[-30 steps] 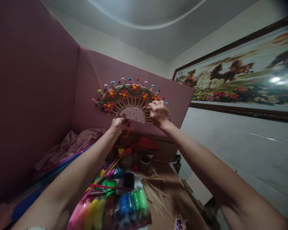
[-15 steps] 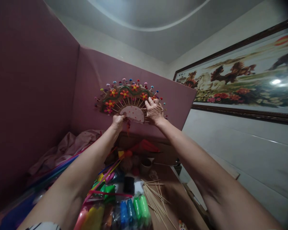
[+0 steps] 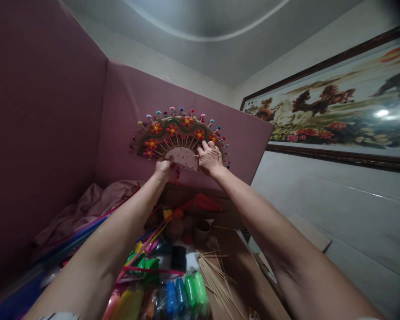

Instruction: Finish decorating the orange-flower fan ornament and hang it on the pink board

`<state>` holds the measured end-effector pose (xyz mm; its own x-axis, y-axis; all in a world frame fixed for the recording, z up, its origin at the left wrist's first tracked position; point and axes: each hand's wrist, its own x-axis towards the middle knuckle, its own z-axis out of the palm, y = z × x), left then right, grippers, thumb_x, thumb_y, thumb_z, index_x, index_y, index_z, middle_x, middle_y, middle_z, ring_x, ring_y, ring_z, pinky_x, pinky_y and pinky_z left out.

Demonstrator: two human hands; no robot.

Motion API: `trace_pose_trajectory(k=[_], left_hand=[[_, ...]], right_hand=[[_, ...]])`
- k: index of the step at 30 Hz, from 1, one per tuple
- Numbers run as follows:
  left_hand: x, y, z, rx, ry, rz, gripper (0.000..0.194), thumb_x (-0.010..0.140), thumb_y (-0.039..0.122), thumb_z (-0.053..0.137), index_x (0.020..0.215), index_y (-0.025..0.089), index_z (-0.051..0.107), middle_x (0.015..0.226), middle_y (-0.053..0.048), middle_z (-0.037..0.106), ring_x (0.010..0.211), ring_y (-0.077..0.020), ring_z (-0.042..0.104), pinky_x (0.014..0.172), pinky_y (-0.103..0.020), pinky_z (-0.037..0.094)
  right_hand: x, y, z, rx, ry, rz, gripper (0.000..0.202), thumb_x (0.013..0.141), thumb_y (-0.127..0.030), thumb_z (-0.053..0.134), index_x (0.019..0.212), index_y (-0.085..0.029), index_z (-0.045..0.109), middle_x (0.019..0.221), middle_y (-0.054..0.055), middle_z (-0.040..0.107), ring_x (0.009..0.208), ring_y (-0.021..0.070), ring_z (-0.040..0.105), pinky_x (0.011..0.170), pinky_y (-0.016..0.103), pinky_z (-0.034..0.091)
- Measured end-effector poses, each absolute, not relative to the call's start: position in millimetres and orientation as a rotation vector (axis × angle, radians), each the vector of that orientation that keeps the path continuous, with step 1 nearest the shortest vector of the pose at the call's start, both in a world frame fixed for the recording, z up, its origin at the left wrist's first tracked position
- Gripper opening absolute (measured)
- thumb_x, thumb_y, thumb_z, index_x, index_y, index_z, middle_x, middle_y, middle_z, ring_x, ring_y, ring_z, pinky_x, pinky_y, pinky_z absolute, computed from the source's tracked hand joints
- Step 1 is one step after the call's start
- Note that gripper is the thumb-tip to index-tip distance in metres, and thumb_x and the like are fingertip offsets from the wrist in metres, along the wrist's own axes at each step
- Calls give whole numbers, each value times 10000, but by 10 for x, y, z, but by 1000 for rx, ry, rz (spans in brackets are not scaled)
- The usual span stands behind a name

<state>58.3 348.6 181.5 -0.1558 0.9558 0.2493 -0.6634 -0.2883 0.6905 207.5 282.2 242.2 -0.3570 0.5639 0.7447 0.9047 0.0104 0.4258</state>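
Note:
A half-round fan (image 3: 171, 130) with thin sticks, orange and pink flowers and coloured balls along its rim is held up in front of the pink panel. Its lower middle is a pale half-disc (image 3: 183, 156) with red dots. My left hand (image 3: 163, 168) pinches the lower left edge of that half-disc, thumb on the front. At the right side of the fan, my right hand (image 3: 210, 158) has its fingers bent over the sticks, beside the half-disc. A small red tassel hangs below.
Below lie blue and green clay packs (image 3: 186, 291), a heap of wooden sticks (image 3: 220, 275) on a brown table (image 3: 250, 275), a dark cup (image 3: 202, 229) and crumpled pink cloth (image 3: 96, 202). A framed horse picture (image 3: 333, 106) hangs on the right wall.
My right hand has shifted slightly left and down, nearer the half-disc, baring more of the fan's right end. My left hand keeps its hold, and the fan has moved slightly left.

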Motion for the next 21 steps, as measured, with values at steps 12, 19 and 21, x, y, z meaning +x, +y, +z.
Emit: trace_pose_trajectory(k=[12,19,21], left_hand=[[576,3455,1707,751,561,1712,164,761,86,634,866,159,531,547,48,528,412,-122,598,436,-193,461],[555,3427,1712,745,581,1697,200,784,77,610,956,161,551,578,33,570,426,-121,611,449,-192,464],[558,3423,1708,736,587,1693,199,794,74,589,968,162,545,573,39,565,420,-119,610,439,-187,459]], right_hand=[[2076,2845,2347,-1488,-1977,-1256,283,878,-289,512,1109,-154,606,1284,157,517,1116,299,379,872,394,313],[2077,2879,2321,-1479,-1946,-1245,258,864,-274,518,1064,-146,622,1279,155,523,1107,301,387,884,405,322],[2074,2881,2310,-1481,-1936,-1245,244,859,-264,517,1040,-143,630,1265,159,530,1096,302,393,878,404,327]])
